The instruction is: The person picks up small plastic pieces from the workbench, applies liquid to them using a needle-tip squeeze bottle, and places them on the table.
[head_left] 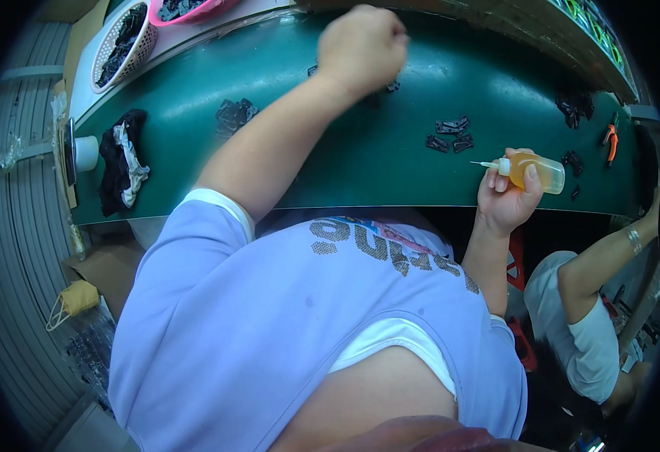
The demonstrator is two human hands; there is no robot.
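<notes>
In my right hand [505, 197] is a squeeze bottle [542, 173] of amber liquid, lying sideways with its thin needle tip pointing left. My fingers and thumb wrap round it near the table's front edge. My left hand [364, 47] is closed, reaching over the far middle of the green table. Its back hides the fingertips and anything in them. Below and beside it, black plastic parts show partly from behind the wrist. Several small black parts [450, 134] lie left of and beyond the bottle. Another small pile of black parts [235, 114] lies left of my left forearm.
Orange-handled pliers [611, 143] and more black parts [573, 108] lie at the right. A black and white cloth [124, 162] is at the left. A white basket [150, 38] and a pink basket [186, 16] hold black parts. Another person's arm [597, 264] shows at the right.
</notes>
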